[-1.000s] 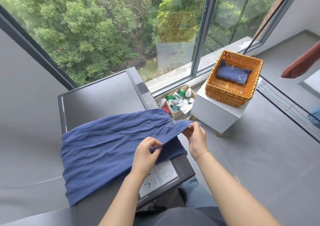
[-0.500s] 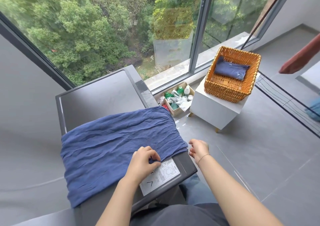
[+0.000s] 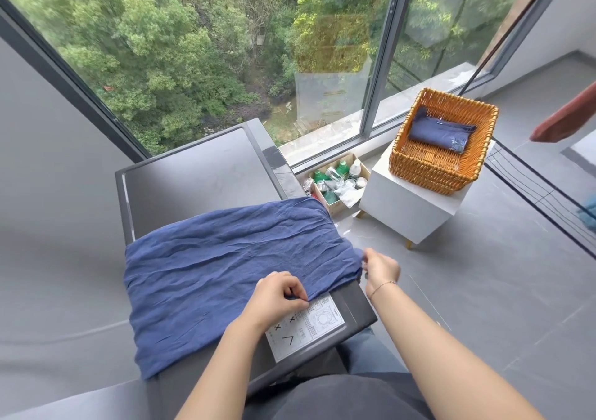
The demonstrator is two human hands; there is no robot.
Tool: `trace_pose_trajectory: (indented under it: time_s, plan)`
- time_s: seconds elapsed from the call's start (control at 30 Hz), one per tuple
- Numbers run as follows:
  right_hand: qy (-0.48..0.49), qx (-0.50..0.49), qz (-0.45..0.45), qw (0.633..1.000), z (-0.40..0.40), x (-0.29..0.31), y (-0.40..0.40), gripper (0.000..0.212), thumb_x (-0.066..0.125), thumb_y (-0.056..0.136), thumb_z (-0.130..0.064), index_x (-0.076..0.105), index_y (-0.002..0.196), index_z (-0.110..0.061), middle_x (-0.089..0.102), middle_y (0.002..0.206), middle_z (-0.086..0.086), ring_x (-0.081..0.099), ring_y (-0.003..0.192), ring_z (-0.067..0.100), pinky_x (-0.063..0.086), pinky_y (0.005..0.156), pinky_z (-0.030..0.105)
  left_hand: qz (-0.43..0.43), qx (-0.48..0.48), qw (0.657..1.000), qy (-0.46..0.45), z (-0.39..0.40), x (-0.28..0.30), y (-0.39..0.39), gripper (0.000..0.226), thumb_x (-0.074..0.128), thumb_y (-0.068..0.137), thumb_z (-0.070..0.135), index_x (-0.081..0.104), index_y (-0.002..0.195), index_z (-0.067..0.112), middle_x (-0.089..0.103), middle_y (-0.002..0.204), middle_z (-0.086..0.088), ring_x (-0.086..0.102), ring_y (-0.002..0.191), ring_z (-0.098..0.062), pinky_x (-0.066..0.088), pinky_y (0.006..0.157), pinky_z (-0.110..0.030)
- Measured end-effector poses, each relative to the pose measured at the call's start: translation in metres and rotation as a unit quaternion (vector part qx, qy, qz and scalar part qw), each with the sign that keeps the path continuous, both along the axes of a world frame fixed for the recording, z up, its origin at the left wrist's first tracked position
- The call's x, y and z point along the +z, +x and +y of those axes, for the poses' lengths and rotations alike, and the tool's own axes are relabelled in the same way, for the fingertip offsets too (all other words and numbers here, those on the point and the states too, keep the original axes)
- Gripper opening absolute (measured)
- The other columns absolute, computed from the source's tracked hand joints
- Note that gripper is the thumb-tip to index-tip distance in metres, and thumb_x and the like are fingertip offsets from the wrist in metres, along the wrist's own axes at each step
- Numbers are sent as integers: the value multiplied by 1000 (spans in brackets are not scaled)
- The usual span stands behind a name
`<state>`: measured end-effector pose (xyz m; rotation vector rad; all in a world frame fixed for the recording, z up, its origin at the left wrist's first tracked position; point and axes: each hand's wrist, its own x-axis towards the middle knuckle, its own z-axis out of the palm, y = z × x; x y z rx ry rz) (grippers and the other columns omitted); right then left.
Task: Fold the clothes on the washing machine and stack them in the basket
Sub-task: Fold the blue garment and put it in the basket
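Blue garment is lying spread and wrinkled across the washing machine top, overhanging its left and right edges. Left hand is pinching the near hem beside the white instruction sticker; right hand is curling its fingers at the garment's right corner, touching it, though a firm grip can't be confirmed. Wicker basket is sitting on the white side table to the right, holding one folded navy item.
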<state>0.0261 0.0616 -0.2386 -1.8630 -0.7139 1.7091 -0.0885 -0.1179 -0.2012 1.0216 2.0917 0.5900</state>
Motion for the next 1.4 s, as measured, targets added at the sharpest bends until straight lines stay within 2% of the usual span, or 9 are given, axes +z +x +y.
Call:
trace_pose_trajectory:
  time_s: [0.1,0.3,0.5,0.63,0.73,0.87,1.0,1.1,1.4]
  plan:
    - [121,-80,-57,988,0,2,17,6,63,78,-3,65,80,-9,53,58,-8,44,51,5,39,48,11,-38,15,999,3,0,2,-2,18,78,70,23,66,62,33,58,71,19,50,79,-4,41,74,-16]
    - [46,132,-161,977,-2,-23,34,9,66,66,-15,64,60,-9,55,52,5,51,65,25,41,60,28,-46,-3,999,0,0,1,-5,11,78,69,35,68,67,40,61,81,20,50,88,-1,37,88,-25]
    - [183,281,-199,921,-5,-3,-4,26,55,84,-8,67,107,-12,58,121,11,52,114,28,39,101,34,-84,156,980,90,7,10,-25,17,68,83,15,68,81,32,65,80,11,50,64,1,41,68,-17]
    - [397,422,-143,802,-12,33,-59,25,54,83,-1,65,105,-10,57,116,5,47,114,20,32,96,22,55,230,966,108,7,17,-87,22,61,84,5,68,90,25,65,97,7,58,81,-5,46,78,-17]
    - [451,529,-126,708,-24,36,-102,28,53,82,-4,65,106,-10,57,117,4,47,114,22,38,98,34,157,246,956,11,0,18,-138,32,61,82,11,65,111,25,59,118,2,51,113,-22,43,93,-38]
    - [510,577,-128,625,-43,27,-140,35,53,77,-7,65,110,-9,55,127,10,50,120,29,45,97,46,208,212,946,-130,-12,17,-175,54,62,80,16,50,132,28,48,131,3,38,128,-21,31,101,-37]
    - [558,599,-177,546,-50,5,-142,54,48,80,-21,48,134,-12,37,149,12,31,138,26,23,114,38,249,181,951,-28,-28,18,-176,33,59,74,1,69,95,25,54,82,9,58,92,-22,34,80,-31]
    - [560,625,-218,497,-50,-7,-138,63,43,82,-28,38,143,-11,27,155,12,23,144,26,15,117,40,216,109,970,-14,-47,20,-166,27,57,78,-1,73,81,21,56,82,7,56,83,-20,42,72,-29]
    - [619,590,-173,489,-53,-14,-141,50,43,81,-21,53,129,-19,40,148,10,33,138,25,16,117,42,154,133,977,-69,-40,28,-166,40,47,96,37,59,68,10,63,84,4,55,81,-19,38,74,-31]
